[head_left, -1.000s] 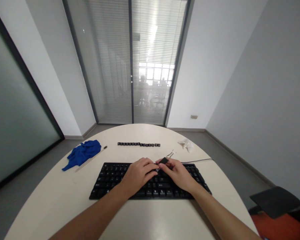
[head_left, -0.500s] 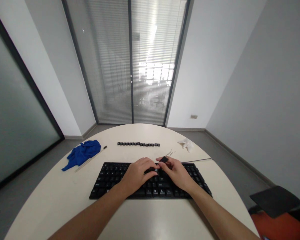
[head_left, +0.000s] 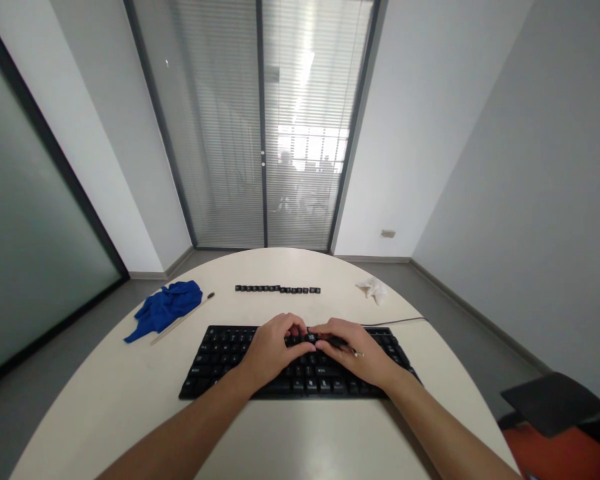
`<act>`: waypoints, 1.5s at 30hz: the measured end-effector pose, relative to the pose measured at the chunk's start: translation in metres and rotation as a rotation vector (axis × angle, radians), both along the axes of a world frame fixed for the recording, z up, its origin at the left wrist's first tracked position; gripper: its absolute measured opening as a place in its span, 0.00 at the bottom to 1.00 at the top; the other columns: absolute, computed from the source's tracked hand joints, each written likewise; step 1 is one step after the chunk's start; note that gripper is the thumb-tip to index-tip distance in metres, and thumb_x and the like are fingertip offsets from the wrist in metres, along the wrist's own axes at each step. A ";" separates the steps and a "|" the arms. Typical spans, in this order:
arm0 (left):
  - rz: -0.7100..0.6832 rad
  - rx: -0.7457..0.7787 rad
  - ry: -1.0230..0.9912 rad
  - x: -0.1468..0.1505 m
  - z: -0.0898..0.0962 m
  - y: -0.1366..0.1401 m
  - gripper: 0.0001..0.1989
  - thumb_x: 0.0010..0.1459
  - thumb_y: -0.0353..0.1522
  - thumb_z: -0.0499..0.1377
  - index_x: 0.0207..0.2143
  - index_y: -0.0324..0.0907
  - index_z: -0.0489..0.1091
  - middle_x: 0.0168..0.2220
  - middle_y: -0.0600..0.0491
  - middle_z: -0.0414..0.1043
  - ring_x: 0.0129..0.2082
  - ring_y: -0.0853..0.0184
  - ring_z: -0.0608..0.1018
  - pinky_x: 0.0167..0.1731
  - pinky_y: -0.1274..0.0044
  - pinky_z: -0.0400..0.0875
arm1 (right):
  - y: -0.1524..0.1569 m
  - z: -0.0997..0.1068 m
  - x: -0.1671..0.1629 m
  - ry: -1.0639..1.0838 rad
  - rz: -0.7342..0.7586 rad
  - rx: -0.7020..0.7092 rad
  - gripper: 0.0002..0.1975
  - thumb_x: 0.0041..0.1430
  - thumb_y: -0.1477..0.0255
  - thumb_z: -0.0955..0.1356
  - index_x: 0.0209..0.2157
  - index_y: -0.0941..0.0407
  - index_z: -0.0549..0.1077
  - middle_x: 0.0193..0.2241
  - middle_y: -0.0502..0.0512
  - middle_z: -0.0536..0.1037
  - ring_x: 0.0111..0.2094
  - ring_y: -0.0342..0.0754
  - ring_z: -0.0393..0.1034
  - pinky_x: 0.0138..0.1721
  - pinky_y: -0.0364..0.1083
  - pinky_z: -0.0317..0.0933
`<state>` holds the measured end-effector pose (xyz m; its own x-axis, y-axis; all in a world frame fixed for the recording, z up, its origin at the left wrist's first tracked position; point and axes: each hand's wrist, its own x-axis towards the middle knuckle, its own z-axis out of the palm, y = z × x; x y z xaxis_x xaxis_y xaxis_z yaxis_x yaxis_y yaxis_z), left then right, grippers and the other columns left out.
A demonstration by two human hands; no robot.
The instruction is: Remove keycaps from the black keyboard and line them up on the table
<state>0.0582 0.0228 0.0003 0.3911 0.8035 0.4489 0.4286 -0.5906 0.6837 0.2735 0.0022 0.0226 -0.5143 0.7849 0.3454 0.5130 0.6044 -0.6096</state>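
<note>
A black keyboard [head_left: 215,363] lies on the table in front of me. Over its upper middle, my left hand [head_left: 277,343] is curved, with thumb and fingertips closed around a small black keycap [head_left: 311,338]. My right hand [head_left: 353,347] meets it from the other side, its fingertips at the same keycap. Tucked in the right hand is a black keycap puller [head_left: 339,342], its wire prongs turned toward the wrist. Whether the keycap is seated or loose is hidden by the fingers.
A row of loose black keycaps [head_left: 277,289] lies beyond the keyboard. At left are a blue cloth [head_left: 170,305] and a thin brush [head_left: 183,319]. A crumpled white tissue [head_left: 373,289] and a cable [head_left: 397,322] lie at right. An orange-seated chair [head_left: 560,450] stands beside the table [head_left: 320,433].
The keycap puller has swung round in my right hand, its prongs going from pointing away to pointing toward the wrist. My right fingertips have closed in on the keycap beside the left ones.
</note>
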 end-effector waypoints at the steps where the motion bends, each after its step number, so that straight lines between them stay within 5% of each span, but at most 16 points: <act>1: -0.007 0.006 0.006 0.000 0.000 0.000 0.12 0.51 0.36 0.68 0.34 0.43 0.69 0.33 0.57 0.73 0.34 0.67 0.73 0.35 0.76 0.67 | 0.000 0.000 0.000 -0.009 0.010 0.003 0.15 0.64 0.63 0.65 0.49 0.51 0.74 0.37 0.54 0.78 0.38 0.46 0.72 0.41 0.44 0.63; 6: -0.004 0.045 0.071 0.001 0.001 -0.001 0.14 0.52 0.36 0.67 0.39 0.44 0.68 0.36 0.55 0.73 0.38 0.64 0.74 0.39 0.74 0.68 | 0.000 -0.001 0.000 -0.002 -0.020 0.053 0.13 0.65 0.64 0.65 0.48 0.51 0.74 0.37 0.54 0.78 0.40 0.47 0.71 0.43 0.44 0.63; 19: -0.027 0.079 0.268 0.001 0.003 -0.008 0.12 0.57 0.34 0.60 0.45 0.44 0.68 0.43 0.50 0.73 0.45 0.60 0.73 0.47 0.68 0.68 | 0.042 -0.018 0.044 -0.278 -0.524 0.155 0.13 0.61 0.66 0.65 0.43 0.53 0.79 0.33 0.56 0.78 0.36 0.51 0.72 0.40 0.46 0.62; 28: -0.023 0.087 0.273 0.001 0.002 -0.008 0.12 0.57 0.33 0.59 0.45 0.43 0.68 0.43 0.49 0.72 0.44 0.59 0.73 0.47 0.67 0.69 | 0.062 -0.021 0.044 -0.424 -0.522 0.028 0.13 0.53 0.72 0.69 0.40 0.53 0.81 0.33 0.56 0.81 0.36 0.51 0.74 0.40 0.45 0.62; 45: -0.029 0.088 0.274 0.002 0.000 -0.006 0.12 0.57 0.33 0.59 0.45 0.43 0.68 0.43 0.49 0.72 0.44 0.59 0.73 0.47 0.67 0.68 | 0.120 -0.029 0.029 -0.395 -0.710 0.006 0.14 0.56 0.72 0.68 0.43 0.55 0.80 0.37 0.59 0.82 0.41 0.52 0.75 0.45 0.45 0.62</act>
<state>0.0605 0.0170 0.0001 0.5299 0.7527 0.3907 0.5724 -0.6574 0.4902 0.3024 0.1224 -0.0064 0.0211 0.9687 0.2474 0.9519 0.0561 -0.3011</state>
